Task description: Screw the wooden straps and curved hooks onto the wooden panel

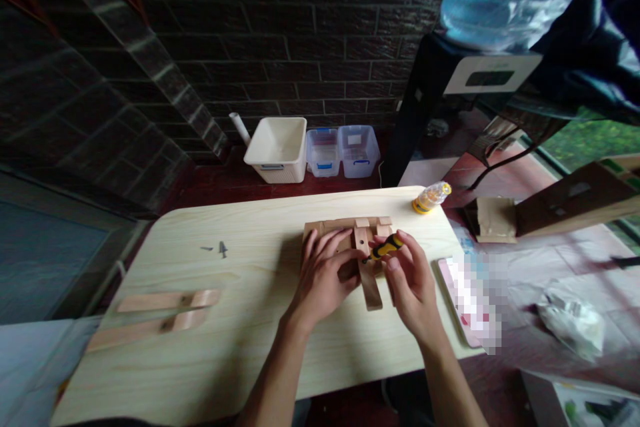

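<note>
Screwdriver (387,247) held slantwise over a wooden strip

Lies within the right hand (413,287), above a hook-ended wooden strip (371,287) on the brown board (327,224). Slants along its long axis from the right fingertips down and leftward, with the tip end at the strip and close beside the left hand's (325,273) forefinger. Sits nearer the right hand by its handle, nearer the left by its tip. Cannot tell a tip seated in a screw from a tip merely resting on wood; too small to make out.

Right grip: narrow, with thumb and fingers gathered about the back end of the yellow-and-black handle. Left grip: fingers spread over the board, forefinger stretched to the strip; cannot tell from this angle about any pinch between forefinger and thumb.

Farther left on the surface (250,353): two loose wooden strips (155,301), side by side, with small dark screws (223,249) beyond. Near the far right corner: a clear, yellow-based bottle (431,198).
</note>
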Tool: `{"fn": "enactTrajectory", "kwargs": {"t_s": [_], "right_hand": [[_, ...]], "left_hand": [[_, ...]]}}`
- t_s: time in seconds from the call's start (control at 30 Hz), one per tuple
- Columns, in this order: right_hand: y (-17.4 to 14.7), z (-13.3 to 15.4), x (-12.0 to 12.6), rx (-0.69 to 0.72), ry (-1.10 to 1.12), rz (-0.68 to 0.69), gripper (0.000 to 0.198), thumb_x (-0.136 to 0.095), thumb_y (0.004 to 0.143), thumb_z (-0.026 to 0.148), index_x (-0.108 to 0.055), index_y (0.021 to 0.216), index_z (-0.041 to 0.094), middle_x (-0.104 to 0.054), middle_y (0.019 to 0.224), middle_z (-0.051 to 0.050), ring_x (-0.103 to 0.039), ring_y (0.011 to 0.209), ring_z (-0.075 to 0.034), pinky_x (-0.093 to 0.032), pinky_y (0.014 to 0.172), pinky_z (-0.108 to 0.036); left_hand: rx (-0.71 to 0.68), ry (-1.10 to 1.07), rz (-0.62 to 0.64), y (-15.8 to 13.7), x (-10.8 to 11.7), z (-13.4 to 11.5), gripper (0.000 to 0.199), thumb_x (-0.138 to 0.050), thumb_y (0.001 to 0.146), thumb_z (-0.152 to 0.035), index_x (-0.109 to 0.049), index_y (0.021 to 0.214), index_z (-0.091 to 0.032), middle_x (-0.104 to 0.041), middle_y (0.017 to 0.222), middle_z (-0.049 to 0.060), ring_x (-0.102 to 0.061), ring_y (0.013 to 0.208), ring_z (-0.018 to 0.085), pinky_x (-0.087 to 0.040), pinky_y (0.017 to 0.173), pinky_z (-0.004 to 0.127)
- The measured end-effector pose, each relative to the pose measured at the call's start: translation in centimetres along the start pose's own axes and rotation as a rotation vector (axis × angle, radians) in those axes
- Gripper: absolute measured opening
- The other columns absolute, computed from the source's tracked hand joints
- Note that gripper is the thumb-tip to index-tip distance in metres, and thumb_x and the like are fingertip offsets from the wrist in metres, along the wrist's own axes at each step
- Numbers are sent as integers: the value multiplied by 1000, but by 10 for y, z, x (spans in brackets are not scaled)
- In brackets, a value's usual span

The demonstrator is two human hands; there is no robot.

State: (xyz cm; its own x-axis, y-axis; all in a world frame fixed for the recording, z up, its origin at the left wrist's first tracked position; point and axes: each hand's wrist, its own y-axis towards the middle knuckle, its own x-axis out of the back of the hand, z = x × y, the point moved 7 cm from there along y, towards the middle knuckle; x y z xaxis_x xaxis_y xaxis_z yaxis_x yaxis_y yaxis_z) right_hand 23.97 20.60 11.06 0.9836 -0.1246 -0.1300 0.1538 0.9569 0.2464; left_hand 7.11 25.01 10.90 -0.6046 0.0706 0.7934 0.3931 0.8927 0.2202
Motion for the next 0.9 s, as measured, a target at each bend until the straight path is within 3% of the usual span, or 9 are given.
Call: {"fn": "enactTrajectory", "kwargs": {"t_s": [0.2,0.37,0.57,0.77,0.9], "right_hand": [[1,0,1,19,-52,-7,38,-59,110,35,-55,148,37,-75,140,-9,-74,130,-24,-62,111,-50],[-3,2,6,46,-112,-37,35,-57,111,31,-59,145,38,-67,154,-9,-71,136,-26,-57,117,-53],[-4,2,8,104,-124,-118,29,-60,109,29,-64,138,34,-77,134,-8,-78,119,-24,-62,108,-49],[-7,-1,10,142,-239,-120,36,-62,107,26,-62,143,32,-78,133,-10,-77,124,-27,-62,109,-52],[-7,4,8,200,-269,-117,36,-63,107,21,-64,141,33,-79,131,-8,-79,119,-24,-64,104,-46]], "left_hand": [[-9,7,-13,-1,0,0,30,-83,86,-23,-80,112,-36,-64,156,1,-56,147,31,-21,136,66],[-9,4,-13,-1,-1,0,32,-83,87,-23,-80,115,-38,-64,157,-1,-54,148,30,-18,137,65],[-7,6,-17,-1,-1,-1,33,-84,86,-24,-80,115,-39,-63,157,-2,-55,148,29,-20,136,64],[-12,16,-21,-1,-1,0,32,-86,85,-25,-80,114,-39,-64,156,-1,-56,147,30,-20,136,64],[-15,14,-20,-1,-1,0,31,-85,85,-24,-80,113,-39,-65,155,-1,-56,147,29,-20,136,64]]}}
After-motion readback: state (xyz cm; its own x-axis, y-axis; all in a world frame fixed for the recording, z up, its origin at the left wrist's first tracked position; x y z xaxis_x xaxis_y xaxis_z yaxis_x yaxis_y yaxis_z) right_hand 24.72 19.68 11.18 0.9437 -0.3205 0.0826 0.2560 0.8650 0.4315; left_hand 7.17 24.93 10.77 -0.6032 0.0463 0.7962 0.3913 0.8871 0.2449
